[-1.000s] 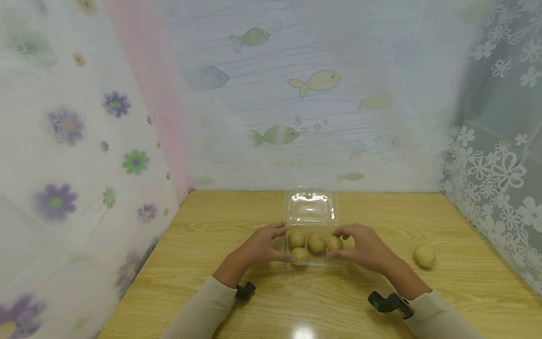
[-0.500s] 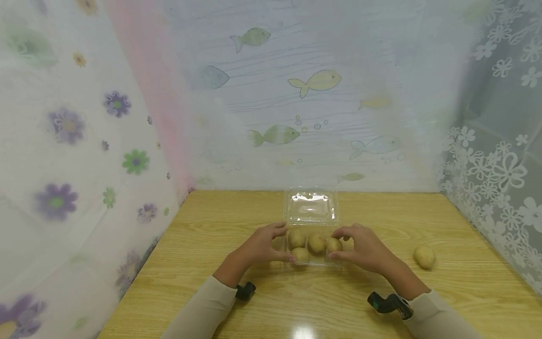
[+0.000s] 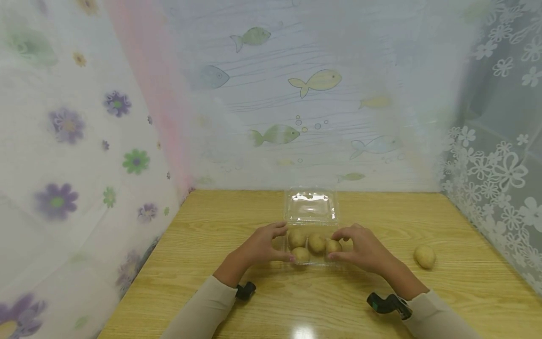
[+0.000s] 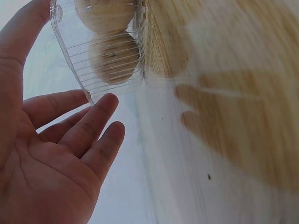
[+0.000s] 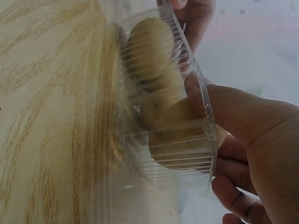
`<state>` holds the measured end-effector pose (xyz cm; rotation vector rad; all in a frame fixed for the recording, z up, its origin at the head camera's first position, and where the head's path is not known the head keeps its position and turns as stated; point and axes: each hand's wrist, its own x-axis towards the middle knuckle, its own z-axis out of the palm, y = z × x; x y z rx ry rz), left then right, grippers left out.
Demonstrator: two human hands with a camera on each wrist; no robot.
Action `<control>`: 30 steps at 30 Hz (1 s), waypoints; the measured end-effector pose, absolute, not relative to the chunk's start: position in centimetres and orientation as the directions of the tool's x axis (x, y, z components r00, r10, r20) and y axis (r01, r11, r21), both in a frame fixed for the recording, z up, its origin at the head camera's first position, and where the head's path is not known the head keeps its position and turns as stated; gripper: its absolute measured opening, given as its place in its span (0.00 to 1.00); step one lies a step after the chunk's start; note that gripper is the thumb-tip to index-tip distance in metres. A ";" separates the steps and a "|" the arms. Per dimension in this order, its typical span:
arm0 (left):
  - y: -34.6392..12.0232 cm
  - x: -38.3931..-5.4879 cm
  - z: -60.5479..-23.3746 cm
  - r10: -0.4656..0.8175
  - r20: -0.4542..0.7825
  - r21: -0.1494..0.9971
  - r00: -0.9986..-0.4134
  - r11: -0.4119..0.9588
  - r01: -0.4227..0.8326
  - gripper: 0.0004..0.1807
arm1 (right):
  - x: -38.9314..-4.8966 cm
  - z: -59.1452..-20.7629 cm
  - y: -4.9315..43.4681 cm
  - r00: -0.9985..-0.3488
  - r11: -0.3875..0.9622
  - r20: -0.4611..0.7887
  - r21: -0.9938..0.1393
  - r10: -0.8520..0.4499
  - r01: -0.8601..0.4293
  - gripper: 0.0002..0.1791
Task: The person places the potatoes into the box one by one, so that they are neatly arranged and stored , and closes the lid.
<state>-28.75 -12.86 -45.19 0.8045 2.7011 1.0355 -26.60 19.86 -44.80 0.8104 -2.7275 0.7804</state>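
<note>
A clear plastic clamshell box (image 3: 311,264) stands on the table with its lid (image 3: 311,207) folded back. Inside it sit three potatoes (image 3: 316,243) at the left and middle. At the box's right end, my right hand (image 3: 366,247) pinches another potato (image 3: 333,246) between thumb and fingers. The right wrist view shows the thumb (image 5: 224,105) reaching over the rim onto that potato (image 5: 180,144), low behind the ribbed wall. My left hand (image 3: 262,244) holds the box's left end, thumb at the front corner and fingers at the back; its outer fingers (image 4: 100,116) are extended.
A loose potato (image 3: 425,256) lies on the wooden table (image 3: 237,212) to the right of my right hand. Patterned curtains surround the table at the left, back and right. Black wrist cameras (image 3: 387,302) stick out below both wrists.
The potato in my right hand has shifted slightly left and down into the box. My left hand, the box and the loose potato have stayed in place.
</note>
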 end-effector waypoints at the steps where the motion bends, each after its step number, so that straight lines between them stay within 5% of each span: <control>1: -12.9 -28.7 -45.2 0.527 0.058 0.655 -0.848 0.621 0.431 0.61 | -26.6 -44.8 19.9 -0.832 0.711 0.319 -0.432 -0.454 -0.554 0.24; 30: -12.7 -28.4 -44.9 0.525 0.049 0.675 -0.850 0.609 0.416 0.61 | -26.6 -45.0 19.9 -0.851 0.730 0.299 -0.438 -0.432 -0.525 0.21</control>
